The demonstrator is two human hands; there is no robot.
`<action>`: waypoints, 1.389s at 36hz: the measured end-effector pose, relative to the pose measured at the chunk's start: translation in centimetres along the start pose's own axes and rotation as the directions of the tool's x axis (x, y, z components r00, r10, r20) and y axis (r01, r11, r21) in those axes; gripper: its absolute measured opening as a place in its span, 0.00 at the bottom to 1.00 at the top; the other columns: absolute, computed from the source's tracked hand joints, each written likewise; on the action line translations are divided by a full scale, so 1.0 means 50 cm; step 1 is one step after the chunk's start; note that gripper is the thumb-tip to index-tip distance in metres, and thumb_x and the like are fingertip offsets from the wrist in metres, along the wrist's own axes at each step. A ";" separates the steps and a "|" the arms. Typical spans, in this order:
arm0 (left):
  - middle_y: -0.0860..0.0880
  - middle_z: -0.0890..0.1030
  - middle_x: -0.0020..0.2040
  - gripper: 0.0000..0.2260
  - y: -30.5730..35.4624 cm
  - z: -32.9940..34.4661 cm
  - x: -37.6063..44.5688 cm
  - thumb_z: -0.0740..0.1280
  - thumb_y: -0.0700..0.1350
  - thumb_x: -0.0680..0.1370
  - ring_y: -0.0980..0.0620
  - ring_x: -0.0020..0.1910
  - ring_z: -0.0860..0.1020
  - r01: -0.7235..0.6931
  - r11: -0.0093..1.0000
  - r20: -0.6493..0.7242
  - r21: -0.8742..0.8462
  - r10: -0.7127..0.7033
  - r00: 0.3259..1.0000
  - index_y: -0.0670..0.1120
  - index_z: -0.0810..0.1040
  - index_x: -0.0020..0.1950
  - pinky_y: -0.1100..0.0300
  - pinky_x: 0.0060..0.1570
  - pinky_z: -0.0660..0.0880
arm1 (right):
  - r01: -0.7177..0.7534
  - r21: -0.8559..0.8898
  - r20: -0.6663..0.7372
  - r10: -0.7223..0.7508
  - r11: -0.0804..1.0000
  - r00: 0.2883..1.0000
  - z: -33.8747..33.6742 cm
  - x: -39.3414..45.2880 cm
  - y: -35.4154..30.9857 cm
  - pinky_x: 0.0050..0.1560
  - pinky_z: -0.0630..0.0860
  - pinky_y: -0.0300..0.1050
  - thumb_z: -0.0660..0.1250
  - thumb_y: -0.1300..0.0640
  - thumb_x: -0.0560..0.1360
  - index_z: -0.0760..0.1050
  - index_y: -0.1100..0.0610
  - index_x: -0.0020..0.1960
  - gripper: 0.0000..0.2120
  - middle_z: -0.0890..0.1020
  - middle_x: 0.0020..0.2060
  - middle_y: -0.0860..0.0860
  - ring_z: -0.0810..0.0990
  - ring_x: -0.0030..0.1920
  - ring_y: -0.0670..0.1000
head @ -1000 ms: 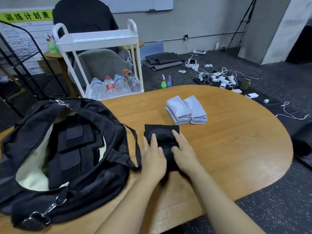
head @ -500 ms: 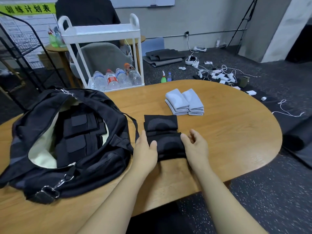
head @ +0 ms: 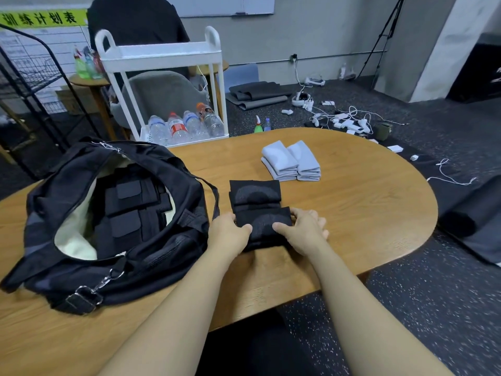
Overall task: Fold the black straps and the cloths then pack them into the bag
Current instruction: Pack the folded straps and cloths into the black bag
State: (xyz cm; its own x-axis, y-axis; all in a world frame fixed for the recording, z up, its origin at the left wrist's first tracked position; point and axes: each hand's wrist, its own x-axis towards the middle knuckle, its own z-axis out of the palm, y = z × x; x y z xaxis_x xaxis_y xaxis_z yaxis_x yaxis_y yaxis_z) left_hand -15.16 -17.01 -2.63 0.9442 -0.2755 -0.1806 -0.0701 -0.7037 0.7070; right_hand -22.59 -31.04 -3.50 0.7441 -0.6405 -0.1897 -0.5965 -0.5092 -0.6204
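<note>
thumbs press on top of a folded black cloth (head: 262,225) while the left hand (head: 229,234) and right hand (head: 303,230) clamp it from either side on a wooden table (head: 366,213). a second folded black cloth (head: 254,192) touches its far edge. folded grey cloths (head: 291,161) sit further back. the open black bag (head: 108,213), black straps (head: 130,204) inside, lies just left. a green wall banner (head: 40,19) carries chinese characters.

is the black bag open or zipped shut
Open: the black bag gapes wide, showing its pale lining and folded black straps already inside.
</note>
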 end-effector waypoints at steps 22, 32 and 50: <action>0.46 0.81 0.51 0.09 0.022 -0.017 0.006 0.70 0.47 0.76 0.46 0.50 0.78 0.058 0.993 0.124 -0.105 -0.045 0.991 0.43 0.77 0.49 0.50 0.55 0.78 | -0.048 -0.061 0.012 0.049 0.997 0.999 -0.017 0.026 -0.011 0.48 0.59 0.49 0.72 0.40 0.68 0.69 0.49 0.42 0.17 0.78 0.42 0.46 0.72 0.54 0.52; 0.46 0.77 0.48 0.09 0.035 -0.014 0.005 0.68 0.48 0.76 0.45 0.48 0.77 0.052 0.999 0.100 -0.006 -0.051 0.994 0.44 0.73 0.47 0.55 0.43 0.74 | -0.190 0.231 0.108 0.169 0.954 0.980 -0.020 0.048 -0.002 0.64 0.70 0.60 0.65 0.38 0.62 0.75 0.53 0.39 0.18 0.82 0.42 0.52 0.80 0.52 0.59; 0.48 0.63 0.33 0.19 0.051 -0.180 -0.020 0.68 0.47 0.78 0.49 0.33 0.63 -0.054 0.976 0.008 -0.211 0.057 0.998 0.46 0.60 0.35 0.57 0.38 0.60 | -0.029 0.217 0.014 0.027 0.976 1.000 -0.076 -0.004 -0.167 0.64 0.68 0.59 0.61 0.49 0.74 0.72 0.55 0.39 0.11 0.78 0.40 0.54 0.77 0.49 0.59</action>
State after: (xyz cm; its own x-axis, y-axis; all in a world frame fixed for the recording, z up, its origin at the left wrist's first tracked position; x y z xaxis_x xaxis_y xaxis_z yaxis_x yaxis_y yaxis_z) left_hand -13.38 -12.65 5.51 0.9361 -0.3203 -0.1451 -0.0517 -0.5336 0.8442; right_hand -18.90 -28.87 4.62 0.7322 -0.6457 -0.2170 -0.5383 -0.3534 -0.7651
